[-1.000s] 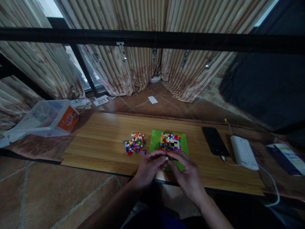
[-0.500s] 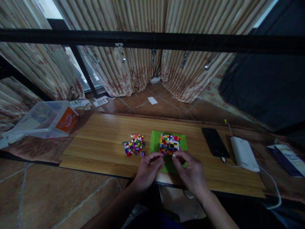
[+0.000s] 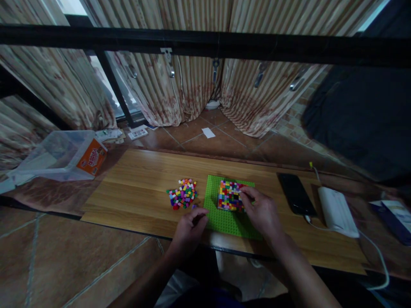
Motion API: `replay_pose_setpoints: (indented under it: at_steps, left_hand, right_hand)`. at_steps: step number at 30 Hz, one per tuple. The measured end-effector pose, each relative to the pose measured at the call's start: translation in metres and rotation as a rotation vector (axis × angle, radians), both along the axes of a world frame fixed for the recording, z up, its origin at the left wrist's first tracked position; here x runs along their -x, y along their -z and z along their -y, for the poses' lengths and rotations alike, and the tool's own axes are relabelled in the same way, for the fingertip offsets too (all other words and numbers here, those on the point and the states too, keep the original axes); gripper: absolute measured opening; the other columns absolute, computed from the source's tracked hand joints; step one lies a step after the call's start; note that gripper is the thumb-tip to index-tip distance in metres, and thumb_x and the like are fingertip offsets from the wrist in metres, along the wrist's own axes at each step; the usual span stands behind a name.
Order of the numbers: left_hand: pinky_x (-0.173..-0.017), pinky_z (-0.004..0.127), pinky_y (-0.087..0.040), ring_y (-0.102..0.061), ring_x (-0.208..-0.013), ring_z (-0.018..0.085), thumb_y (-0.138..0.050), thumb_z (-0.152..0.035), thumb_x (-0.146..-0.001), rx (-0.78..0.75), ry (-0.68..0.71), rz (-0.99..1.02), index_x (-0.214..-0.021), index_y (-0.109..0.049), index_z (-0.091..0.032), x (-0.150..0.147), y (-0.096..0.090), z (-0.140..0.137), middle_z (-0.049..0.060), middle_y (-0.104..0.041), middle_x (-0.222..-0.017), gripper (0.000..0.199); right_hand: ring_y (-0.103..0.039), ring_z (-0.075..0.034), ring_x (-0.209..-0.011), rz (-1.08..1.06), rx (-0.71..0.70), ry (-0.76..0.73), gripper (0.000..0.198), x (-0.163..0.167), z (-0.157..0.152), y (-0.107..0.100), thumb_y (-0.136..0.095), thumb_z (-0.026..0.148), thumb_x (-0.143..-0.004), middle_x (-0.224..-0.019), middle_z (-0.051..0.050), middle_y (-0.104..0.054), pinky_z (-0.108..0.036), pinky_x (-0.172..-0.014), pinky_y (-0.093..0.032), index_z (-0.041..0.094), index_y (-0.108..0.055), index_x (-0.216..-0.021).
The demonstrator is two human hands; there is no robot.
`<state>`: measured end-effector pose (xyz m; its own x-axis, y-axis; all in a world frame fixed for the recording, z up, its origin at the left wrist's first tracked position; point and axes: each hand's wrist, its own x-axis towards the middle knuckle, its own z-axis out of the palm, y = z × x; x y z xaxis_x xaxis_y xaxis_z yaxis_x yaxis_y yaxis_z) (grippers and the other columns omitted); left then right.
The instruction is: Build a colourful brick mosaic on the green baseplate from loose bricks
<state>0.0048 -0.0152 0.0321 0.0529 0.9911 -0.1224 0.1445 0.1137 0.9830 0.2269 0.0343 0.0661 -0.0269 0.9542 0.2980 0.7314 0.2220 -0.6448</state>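
Observation:
A many-coloured block of small toy bricks [image 3: 227, 195] stands on a green studded baseplate [image 3: 221, 223]. My right hand [image 3: 261, 209] reaches over the right side of the block, thumb and forefinger pinched at its upper right part. The small white brick seen in those fingers a moment ago is now hidden by them. By the baseplate's left edge, my left hand [image 3: 191, 226] is held with thumb and forefinger curled together; whatever they may hold cannot be made out. A pile of loose bricks [image 3: 183, 194] lies left of the baseplate.
The wooden board [image 3: 141, 184] also bears a black phone [image 3: 296, 193], cabled to a white power bank [image 3: 338, 211] on the right. A clear plastic bin [image 3: 61, 156] with an orange label stands at far left. A dark rail [image 3: 192, 42] crosses in front of the curtains.
My right hand has moved up and forward onto the brick block. The left hand has drawn away leftward from the block to the baseplate's edge. The view has shifted slightly.

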Motion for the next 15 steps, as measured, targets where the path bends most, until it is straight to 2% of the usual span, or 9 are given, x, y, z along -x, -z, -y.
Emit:
replay_pose_setpoints:
  at_steps: [4,7,12,15]
  left_hand:
    - [-0.076,0.027,-0.048,-0.062,-0.083,0.018,-0.058,-0.03,-0.082,-0.047,-0.016,-0.04,-0.092,-0.068,-0.019,0.013,0.003,-0.003,0.003,-0.068,-0.088,0.018]
    - [-0.08,0.028,-0.048,-0.064,-0.087,0.018,-0.057,-0.028,-0.083,-0.077,-0.042,-0.087,-0.093,-0.068,-0.02,0.02,0.005,-0.004,0.003,-0.069,-0.092,0.017]
    - [-0.088,0.03,-0.048,-0.065,-0.096,0.019,-0.058,-0.027,-0.083,-0.101,-0.076,-0.131,-0.097,-0.069,-0.021,0.028,0.009,-0.003,0.004,-0.071,-0.1,0.019]
    - [-0.09,0.032,-0.048,-0.065,-0.098,0.019,-0.057,-0.026,-0.083,-0.104,-0.079,-0.121,-0.098,-0.068,-0.021,0.03,0.011,-0.003,0.005,-0.071,-0.102,0.019]
  right_hand:
    - [-0.059,-0.023,-0.095,0.027,-0.103,-0.004,0.02,0.002,-0.011,0.009,-0.052,0.033,-0.087,-0.099,-0.006,-0.067,-0.04,-0.086,-0.046,0.025,-0.07,-0.088]
    - [-0.053,-0.025,-0.105,-0.001,-0.161,0.074,0.018,0.003,-0.016,0.021,-0.058,0.037,-0.084,-0.112,-0.007,-0.062,-0.044,-0.092,-0.041,0.027,-0.073,-0.083]
    - [-0.048,-0.026,-0.117,-0.145,-0.104,0.153,0.016,0.003,-0.022,0.043,-0.064,0.039,-0.079,-0.119,-0.007,-0.059,-0.049,-0.1,-0.033,0.027,-0.074,-0.083]
    - [-0.051,-0.025,-0.115,-0.302,-0.052,0.178,0.017,0.004,-0.025,0.051,-0.069,0.04,-0.074,-0.119,-0.007,-0.059,-0.048,-0.1,-0.035,0.025,-0.074,-0.081]
